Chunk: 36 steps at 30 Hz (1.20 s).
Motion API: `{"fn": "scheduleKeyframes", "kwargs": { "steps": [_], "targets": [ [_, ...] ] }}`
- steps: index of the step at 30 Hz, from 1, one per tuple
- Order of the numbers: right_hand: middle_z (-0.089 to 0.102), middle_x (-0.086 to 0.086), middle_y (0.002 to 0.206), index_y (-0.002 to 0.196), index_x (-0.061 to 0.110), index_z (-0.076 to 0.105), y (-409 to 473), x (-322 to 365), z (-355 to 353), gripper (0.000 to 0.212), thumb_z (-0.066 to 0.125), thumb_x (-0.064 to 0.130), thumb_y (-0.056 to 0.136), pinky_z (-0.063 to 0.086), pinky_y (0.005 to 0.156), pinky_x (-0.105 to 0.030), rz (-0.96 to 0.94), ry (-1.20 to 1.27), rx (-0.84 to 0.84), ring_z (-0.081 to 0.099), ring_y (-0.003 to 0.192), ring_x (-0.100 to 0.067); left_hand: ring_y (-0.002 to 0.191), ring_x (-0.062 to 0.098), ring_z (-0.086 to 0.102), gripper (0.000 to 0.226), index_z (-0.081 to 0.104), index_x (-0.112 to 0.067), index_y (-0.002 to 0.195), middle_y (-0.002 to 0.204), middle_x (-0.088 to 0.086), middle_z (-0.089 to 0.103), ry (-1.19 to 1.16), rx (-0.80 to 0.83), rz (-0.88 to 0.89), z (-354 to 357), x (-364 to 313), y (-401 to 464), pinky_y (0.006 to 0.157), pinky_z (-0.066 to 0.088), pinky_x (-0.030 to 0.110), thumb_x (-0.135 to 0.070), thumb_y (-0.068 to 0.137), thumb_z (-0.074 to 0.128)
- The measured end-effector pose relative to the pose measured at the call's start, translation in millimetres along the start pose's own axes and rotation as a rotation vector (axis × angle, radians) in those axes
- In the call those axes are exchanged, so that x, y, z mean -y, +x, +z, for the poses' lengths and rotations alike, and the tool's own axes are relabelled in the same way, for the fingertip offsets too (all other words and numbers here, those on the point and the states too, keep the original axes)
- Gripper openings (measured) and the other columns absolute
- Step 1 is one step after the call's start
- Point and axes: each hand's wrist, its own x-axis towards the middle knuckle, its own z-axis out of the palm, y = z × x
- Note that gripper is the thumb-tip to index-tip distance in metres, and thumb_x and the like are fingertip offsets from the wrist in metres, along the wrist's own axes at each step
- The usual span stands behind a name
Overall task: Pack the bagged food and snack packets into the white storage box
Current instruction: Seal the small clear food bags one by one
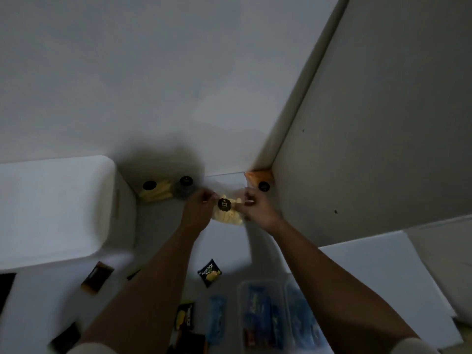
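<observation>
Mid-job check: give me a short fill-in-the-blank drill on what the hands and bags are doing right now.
1. Both hands hold the clear bag of ____-coloured snack pieces.
2. The orange bag sits in the corner to the ____ of the held bag.
3. The left hand grips the bag's ____ edge.

Missing words: yellow; right; left

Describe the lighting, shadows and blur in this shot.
Head view: dim overall; a dark shadow falls on the wall above the hands; the clear bag between them stays legible, while the near snack packets at the bottom smear with blur; wide-angle bending at the edges.
</observation>
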Motion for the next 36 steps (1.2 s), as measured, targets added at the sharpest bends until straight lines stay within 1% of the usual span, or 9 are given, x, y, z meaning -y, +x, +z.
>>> {"fn": "scheduleKeyframes", "kwargs": {
  "steps": [3,7,11,15,22,26,30,33,36],
  "targets": [
    [0.074,-0.004,0.097,0.102,0.014,0.075,29.8,-17.7,13.3,0.019,0.077,0.003,0.086,0.056,0.073,-0.032,0.046,-0.009,-0.051,0.07,0.087,-0.02,0.082,0.019,0.064,0.011,0.065,-0.017,0.085,0.086,0.002,0.067,-0.018,-0.066,-0.032,11.3,8.0,17.6,0.073,0.052,0.037,-0.017,0.096,0.063],
    [0.076,-0.008,0.109,0.092,0.036,0.076,75.3,-49.1,30.1,0.027,0.075,0.014,0.077,0.056,0.092,-0.047,0.088,0.017,-0.071,0.071,0.106,-0.031,0.085,0.012,0.06,0.008,0.062,-0.022,0.089,0.089,-0.003,0.063,0.024,-0.163,-0.069,18.9,25.1,37.5,0.083,0.046,0.031,-0.018,0.097,0.063],
    [0.073,-0.014,0.107,0.107,0.01,0.071,95.1,-28.0,39.2,0.015,0.066,0.014,0.094,0.056,0.093,-0.042,0.078,-0.085,-0.048,0.069,0.103,-0.033,0.106,0.025,0.062,0.042,0.064,-0.009,0.114,0.113,0.007,0.067,0.091,-0.179,-0.14,16.3,42.8,58.9,0.097,0.051,0.044,-0.043,0.088,0.065],
    [0.075,-0.006,0.106,0.108,0.024,0.072,128.9,-39.3,50.4,0.029,0.069,0.018,0.079,0.058,0.092,-0.053,0.062,-0.093,-0.037,0.071,0.101,-0.028,0.107,0.033,0.061,0.042,0.062,-0.007,0.114,0.113,0.014,0.066,0.169,-0.194,-0.202,16.5,50.2,76.7,0.093,0.048,0.04,-0.041,0.09,0.067],
    [0.062,0.001,0.117,0.133,0.019,0.058,90.9,-11.5,28.1,0.049,0.062,0.006,0.086,0.05,0.091,-0.028,0.02,-0.247,-0.142,0.056,0.1,-0.009,0.111,0.034,0.063,0.04,0.066,-0.007,0.116,0.116,0.014,0.069,0.237,-0.32,-0.266,21.9,48.5,70.0,0.089,0.045,0.036,-0.04,0.093,0.067],
    [0.07,0.01,0.108,0.112,0.028,0.068,43.5,-32.2,17.3,0.024,0.056,0.02,0.092,0.049,0.083,-0.02,0.027,-0.202,-0.402,0.063,0.094,-0.004,0.093,0.033,0.066,0.025,0.067,-0.009,0.092,0.096,0.013,0.069,0.287,-0.18,-0.186,45.2,46.8,61.5,0.073,0.044,0.03,-0.033,0.094,0.061],
    [0.065,-0.004,0.089,0.092,0.014,0.067,9.8,-58.8,11.2,0.013,0.056,0.012,0.098,0.048,0.081,-0.032,0.336,-0.042,-0.52,0.059,0.082,-0.019,0.103,0.019,0.061,0.023,0.068,-0.011,0.114,0.115,0.008,0.068,0.144,0.051,-0.108,73.2,32.5,59.3,0.089,0.044,0.023,-0.016,0.092,0.068],
    [0.069,-0.019,0.103,0.105,0.0,0.069,7.6,-71.1,6.7,0.022,0.052,0.013,0.101,0.052,0.087,-0.039,0.501,0.077,-0.6,0.067,0.099,-0.034,0.115,0.021,0.059,0.037,0.06,-0.016,0.128,0.121,0.006,0.062,0.151,0.174,-0.085,87.2,24.9,64.5,0.102,0.048,0.035,-0.016,0.092,0.066],
    [0.069,-0.017,0.111,0.119,0.004,0.064,17.8,-76.2,-0.6,0.037,0.06,0.032,0.096,0.057,0.094,-0.047,0.599,0.337,-0.588,0.068,0.108,-0.037,0.113,0.016,0.055,0.048,0.053,-0.011,0.138,0.135,0.008,0.053,0.176,0.258,-0.087,94.9,20.2,71.0,0.094,0.046,0.03,-0.014,0.092,0.067]
  ]
}}
